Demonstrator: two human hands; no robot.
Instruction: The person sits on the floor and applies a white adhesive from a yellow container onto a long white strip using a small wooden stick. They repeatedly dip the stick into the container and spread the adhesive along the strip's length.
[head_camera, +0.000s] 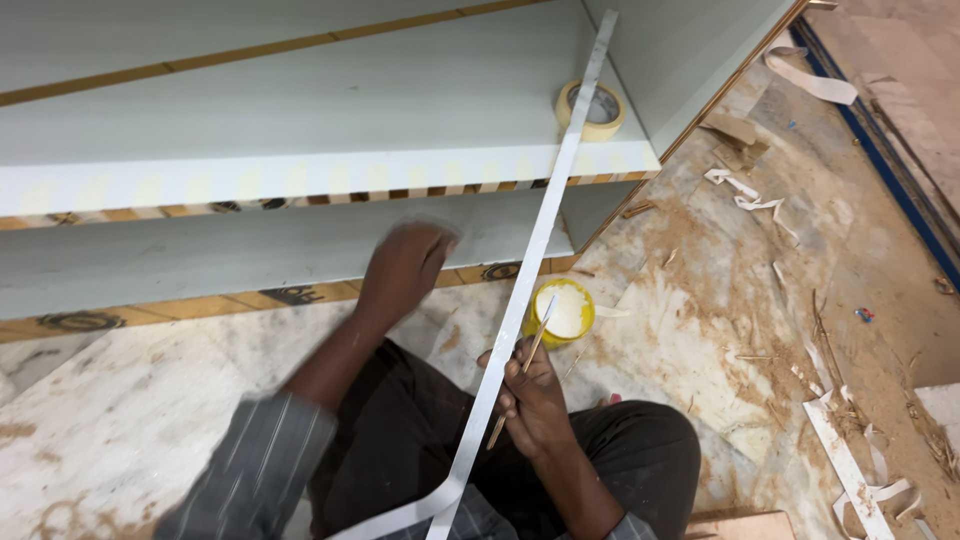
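Head view: edge strip in my right grip, glue pot just beyond it.

Head view again, closer: my right hand (530, 395) is clamped on a long pale edge strip (540, 240) together with a thin wooden stick (525, 365) whose tip lies at the yellow glue pot (562, 312). My left hand (405, 265), blurred, rests against the cabinet panel (300, 110) left of the pot; I cannot tell how its grip stands. A tape roll (592, 108) sits on the panel above the pot. I judge I am spreading glue on the strip; next calls for steady strokes.
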